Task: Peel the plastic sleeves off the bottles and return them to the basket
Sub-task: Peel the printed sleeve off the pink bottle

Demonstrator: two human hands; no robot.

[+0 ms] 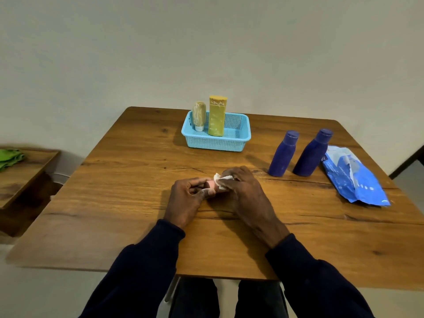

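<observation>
— What is being handled, and where?

— A small pink item (211, 185) is held low over the wooden table (137, 203), near its middle, between both hands. It is mostly covered, so its shape cannot be made out.

— How are the fingers set?

— The left hand (185, 198) is curled round the pink item, which is pinched between thumb and fingertips. A crumpled white scrap (223, 180) is gripped by the bent fingers of the right hand (241, 187) and pressed against the pink item's far end (whether it is a wipe or a peeled sleeve cannot be told).

— And the basket?

— A light blue basket (215, 141) is set at the far side of the table. Two things are stood upright in it: a pale tube (199, 115), cap down, at the left end, and a tall yellow bottle (216, 115) just beside it. The right half of the basket is left unfilled.

— What else is seen?

— Two dark blue bottles (283, 154) (312, 153) are stood side by side on the table, to the right of the basket and apart from it. A blue soft pack (353, 177) is laid just beside the right-hand one. A green cloth (9, 157) is left on a side table (23, 180) at the far left.
</observation>
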